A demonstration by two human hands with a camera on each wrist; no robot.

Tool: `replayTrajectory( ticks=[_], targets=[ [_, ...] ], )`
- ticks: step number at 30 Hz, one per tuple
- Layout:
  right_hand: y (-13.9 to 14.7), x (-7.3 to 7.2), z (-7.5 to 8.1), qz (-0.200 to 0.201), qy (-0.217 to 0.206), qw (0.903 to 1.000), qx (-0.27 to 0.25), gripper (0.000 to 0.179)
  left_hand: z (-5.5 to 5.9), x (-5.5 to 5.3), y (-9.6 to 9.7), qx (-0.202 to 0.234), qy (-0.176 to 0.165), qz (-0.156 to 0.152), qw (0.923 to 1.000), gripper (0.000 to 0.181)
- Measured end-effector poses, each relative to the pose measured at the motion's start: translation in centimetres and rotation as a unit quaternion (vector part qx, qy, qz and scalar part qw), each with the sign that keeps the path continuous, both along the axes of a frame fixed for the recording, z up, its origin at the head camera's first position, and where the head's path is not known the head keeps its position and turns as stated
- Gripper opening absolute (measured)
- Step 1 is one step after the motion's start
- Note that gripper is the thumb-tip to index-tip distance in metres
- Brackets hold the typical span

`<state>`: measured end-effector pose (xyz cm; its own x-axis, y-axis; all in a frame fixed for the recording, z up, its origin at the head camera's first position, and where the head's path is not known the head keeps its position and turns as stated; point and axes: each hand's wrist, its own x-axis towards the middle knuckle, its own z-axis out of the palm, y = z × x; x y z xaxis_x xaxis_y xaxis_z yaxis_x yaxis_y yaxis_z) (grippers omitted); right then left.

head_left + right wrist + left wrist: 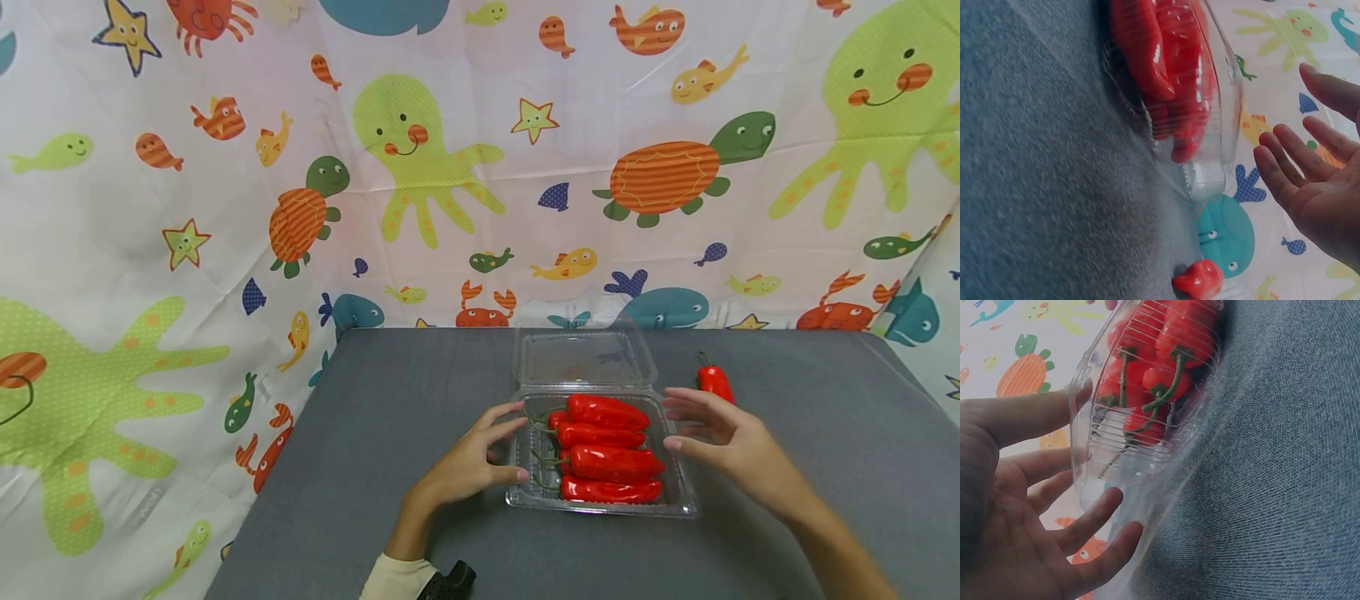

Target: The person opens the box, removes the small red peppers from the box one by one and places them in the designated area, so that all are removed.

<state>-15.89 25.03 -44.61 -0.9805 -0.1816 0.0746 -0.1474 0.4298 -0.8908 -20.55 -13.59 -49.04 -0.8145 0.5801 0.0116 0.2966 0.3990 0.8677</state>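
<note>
A clear plastic clamshell box lies on the grey table with its lid folded back. Inside it, several red peppers with green stems lie side by side, stems to the left. My left hand is at the box's left side, fingers spread and fingertips right at the rim; in the left wrist view the thumb overlaps the clear wall. At the right side, my right hand has its fingers loosely extended, holding nothing. The right wrist view shows those fingers apart from the box.
One more red pepper lies on the table behind my right hand. The grey table reaches back to a white curtain printed with sea animals, which also hangs along the left side. A dark strap with a device sits on the left wrist.
</note>
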Motion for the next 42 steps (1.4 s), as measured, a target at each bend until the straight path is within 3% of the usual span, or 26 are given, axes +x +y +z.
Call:
replayTrajectory(
  ticks=[8,14,28,42],
  targets=[
    [-1.2,0.2,-0.6,0.038,0.015,0.9990,-0.020,0.066,0.1,0.1,0.0,-0.001,-0.006,0.002,1.0000,0.075],
    [-1.9,0.3,-0.9,0.069,-0.005,0.9968,-0.040,0.064,0.1,0.1,0.0,-0.002,-0.007,0.004,1.0000,0.075],
    [-3.0,0.5,-1.6,0.090,-0.046,0.9932,-0.058,0.061,0.1,0.0,0.1,-0.001,-0.008,0.002,1.0000,0.075],
    [-3.7,0.6,-2.1,0.100,0.009,0.9948,-0.018,0.054,-0.1,-0.1,0.0,0.001,0.001,-0.002,1.0000,0.074]
  ],
)
